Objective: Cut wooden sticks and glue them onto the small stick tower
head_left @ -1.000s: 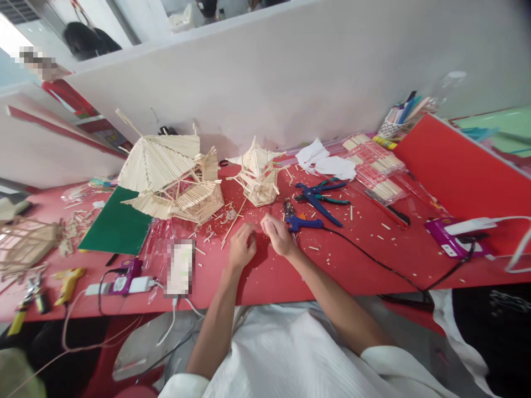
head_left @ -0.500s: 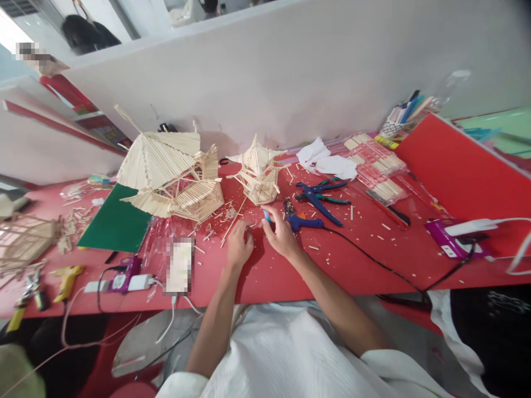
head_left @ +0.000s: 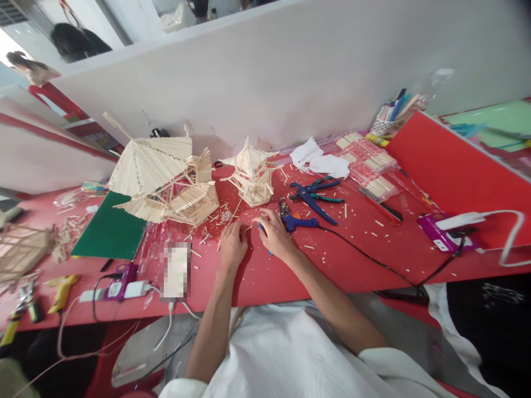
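My right hand (head_left: 274, 236) is closed around a slim blue tool (head_left: 260, 226), mostly covered by my fingers; its kind cannot be made out. To its left, my left hand (head_left: 233, 243) rests low over the table with curled fingers. A thin pale stick end seems to show at its fingertips, too small to be sure. Just beyond both hands stands a small pavilion model (head_left: 250, 174) made of wooden sticks. A larger stick pavilion (head_left: 153, 171) with a ribbed roof is farther left. Close to my right hand lies a blue glue gun (head_left: 301, 223).
Blue-handled cutters (head_left: 315, 203) lie right of the small model. Bundled sticks (head_left: 369, 160), white tissue (head_left: 319, 159) and a red board (head_left: 448, 182) are farther right. A green board (head_left: 110, 229), phone (head_left: 176, 272) and yellow glue gun (head_left: 62, 290) lie left. Cables cross the front edge.
My right hand has turned slightly, and the blue tool in it now points lower toward me. My left hand stays close by. The whole view has shifted a little.
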{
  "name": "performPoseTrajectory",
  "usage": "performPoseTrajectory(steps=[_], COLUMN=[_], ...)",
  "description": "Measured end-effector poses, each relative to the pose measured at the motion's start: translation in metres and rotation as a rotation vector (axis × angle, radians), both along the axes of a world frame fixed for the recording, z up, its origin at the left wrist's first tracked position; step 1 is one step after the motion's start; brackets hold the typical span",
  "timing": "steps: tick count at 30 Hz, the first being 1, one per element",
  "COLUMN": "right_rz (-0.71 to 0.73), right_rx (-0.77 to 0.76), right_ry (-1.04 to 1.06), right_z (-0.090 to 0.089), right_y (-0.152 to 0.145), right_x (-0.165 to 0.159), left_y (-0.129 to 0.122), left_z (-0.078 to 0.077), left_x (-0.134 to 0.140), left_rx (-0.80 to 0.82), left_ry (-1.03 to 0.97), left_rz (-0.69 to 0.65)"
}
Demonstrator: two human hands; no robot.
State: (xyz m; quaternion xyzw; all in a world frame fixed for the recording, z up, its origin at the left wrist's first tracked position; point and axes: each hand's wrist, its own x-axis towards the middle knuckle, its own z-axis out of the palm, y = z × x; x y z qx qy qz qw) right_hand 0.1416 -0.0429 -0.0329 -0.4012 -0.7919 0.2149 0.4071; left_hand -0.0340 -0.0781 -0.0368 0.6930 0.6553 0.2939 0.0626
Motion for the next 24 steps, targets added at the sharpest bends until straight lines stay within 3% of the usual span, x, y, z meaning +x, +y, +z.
performPoseTrajectory(steps=[6, 12, 20, 24], right_rz=[0.096, 0.101, 0.098, 0.082], right_rx=[-0.013, -0.014, -0.012, -0.013], right_ry=[-0.077, -0.155, -0.079, -0.05], right_z=[0.001, 0.0, -0.003, -0.003], right_y=[0.002, 0.002, 0.003, 0.003], right_x=[0.0, 0.0, 0.0, 0.0], left_y=[0.0, -0.001, -0.003, -0.01], left_z=[0.002, 0.004, 0.004, 0.015], left_x=[-0.001, 0.002, 0.004, 0.001], left_rx=[0.017, 0.042, 0.064, 0.089], left_ry=[-0.015, -0.102, -0.13, -0.061], left_rz=[-0.055, -0.109, -0.092, -0.057])
